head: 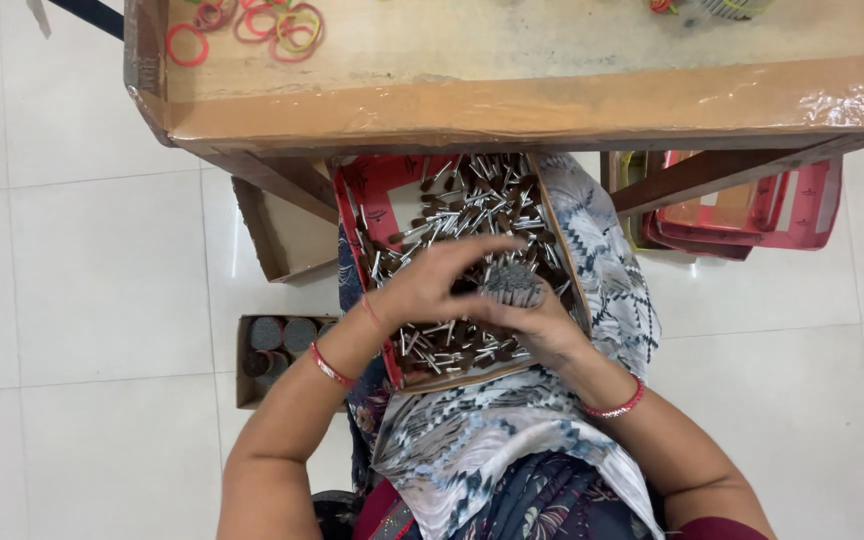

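Patterned cloth [512, 430] covered the person's lap, nearest the camera, and a red-edged cardboard tray [372, 200] rested on it, tilted slightly toward the knees.

**Hands.** The right hand [542, 325] was closed around a tight bundle of metal pins [510, 282], points up, held just above the middle of the tray. The left hand [432, 280] lay across the bundle with its fingers [487, 246] spread flat and long, touching the pin tips and gripping nothing.

**Containers.**
- The tray held a loose heap of brown-headed pins [452, 215], lying in all directions.
- A small open box [245, 380] on the floor by the left elbow held round dark bundles [282, 333], standing on end.
- An open carton [272, 235] stood beyond it; its contents could not be seen.
- Stacked red trays [752, 210] stood under the table on the right side.
- The walled tabletop [512, 110] carried coloured rubber bands [272, 22] near its far left corner.

**Risks.** The bundle appeared unbound, so a slackened grip would probably let pins fan out and fall back into the heap. The tray rested on cloth only; a shift of the knees could tip it and spill pins on the tiled floor [102, 280]. Upturned points could prick the flat left palm.
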